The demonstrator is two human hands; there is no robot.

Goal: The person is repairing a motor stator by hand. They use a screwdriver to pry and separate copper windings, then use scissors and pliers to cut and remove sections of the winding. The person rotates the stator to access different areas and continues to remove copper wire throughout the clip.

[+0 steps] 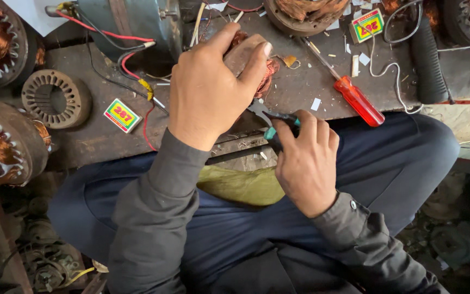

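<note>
Grey sleeves [153, 218] fill the bottom of the view, over dark blue trousers [387, 158] and a yellow-green cloth [240, 188] in the lap. Far to the left of both hands, copper-wound stators [1, 141] crowd the bench edge, with a bare slotted ring core [55, 98] beside them and a small green, yellow and red box [122, 115] lying just left of the left wrist.

Left hand [208, 90] is closed over a small motor part wrapped in copper winding [257, 68]; its fingers [248, 57] curl tightly across the top, the thumb side reaching toward the far edge of the dark workbench [300, 92]. Reddish wire bulges out to the right of the fingertips. How the part's long axis lies cannot be told, as the hand hides most of it.

Right hand [305, 160] sits just below and right of the left, fingers [311, 125] wrapped shut around the teal-and-black handles of pliers [270, 122]. This tool's long axis runs diagonally, its metal nose pointing up and left toward the winding under the left palm, while one dark handle trails down-left beneath the left wrist.

Right of those fingers, a red-handled screwdriver [354, 98] lies aslant on the bench, shaft pointing up-left. Farther right rest a black ribbed hose [428, 60] and a white cord [393, 71].
</note>
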